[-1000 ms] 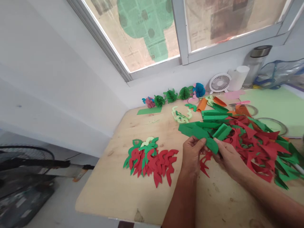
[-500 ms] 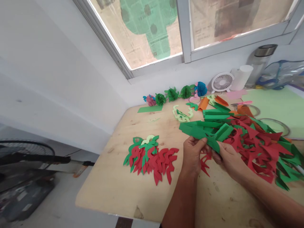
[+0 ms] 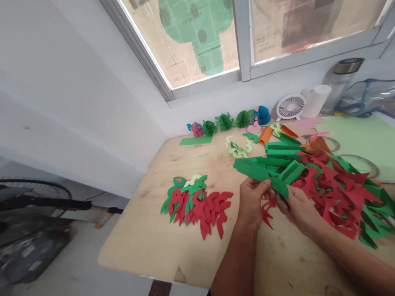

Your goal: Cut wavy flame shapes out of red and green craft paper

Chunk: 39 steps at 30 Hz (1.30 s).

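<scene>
My left hand (image 3: 253,197) pinches the lower edge of a folded green paper (image 3: 262,173) between thumb and fingers. My right hand (image 3: 291,203) is closed at the right end of that paper; a dark item in its fingers is too hidden to name. Right beside the hands lies a heap of red paper scraps (image 3: 345,185) mixed with green ones. Some red scraps (image 3: 267,213) lie between my wrists. To the left sits a pile of red wavy cutouts (image 3: 205,211) with green cutouts (image 3: 173,190) and a pale green one.
Small paper honeycomb figures (image 3: 225,122) line the wall behind the wooden table (image 3: 135,242). At the back right are a white fan (image 3: 291,107), a bottle (image 3: 339,88) and a light green sheet (image 3: 354,139). A black floor fan (image 3: 33,201) stands left of the table.
The green paper's right end has turned slightly downward at my right hand. Both hands keep their hold, and the view has shifted slightly.
</scene>
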Each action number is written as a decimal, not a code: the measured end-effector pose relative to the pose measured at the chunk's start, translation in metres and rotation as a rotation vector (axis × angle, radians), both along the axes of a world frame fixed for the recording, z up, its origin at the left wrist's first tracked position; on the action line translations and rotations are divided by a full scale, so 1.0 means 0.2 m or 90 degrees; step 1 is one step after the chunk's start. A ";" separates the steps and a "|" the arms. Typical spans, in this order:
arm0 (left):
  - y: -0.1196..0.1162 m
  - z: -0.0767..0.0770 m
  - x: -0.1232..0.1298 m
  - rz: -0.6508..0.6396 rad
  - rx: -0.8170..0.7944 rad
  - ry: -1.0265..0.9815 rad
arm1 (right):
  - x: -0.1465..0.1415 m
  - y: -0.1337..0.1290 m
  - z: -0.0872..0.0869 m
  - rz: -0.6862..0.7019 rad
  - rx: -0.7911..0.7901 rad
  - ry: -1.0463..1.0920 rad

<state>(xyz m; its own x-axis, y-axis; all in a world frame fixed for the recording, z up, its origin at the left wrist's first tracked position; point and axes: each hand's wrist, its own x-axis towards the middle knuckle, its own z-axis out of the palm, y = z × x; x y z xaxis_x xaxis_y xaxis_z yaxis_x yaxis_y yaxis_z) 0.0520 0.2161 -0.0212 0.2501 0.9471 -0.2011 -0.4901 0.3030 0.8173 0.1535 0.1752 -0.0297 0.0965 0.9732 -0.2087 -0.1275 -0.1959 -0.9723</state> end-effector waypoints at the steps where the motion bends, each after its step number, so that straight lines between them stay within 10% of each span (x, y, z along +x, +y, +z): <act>1: 0.00 0.00 0.00 0.000 0.003 -0.004 | 0.00 0.00 0.00 -0.003 0.005 -0.001; 39: -0.02 0.01 0.04 0.035 -0.004 -0.009 | -0.03 -0.02 -0.02 -0.055 0.046 -0.013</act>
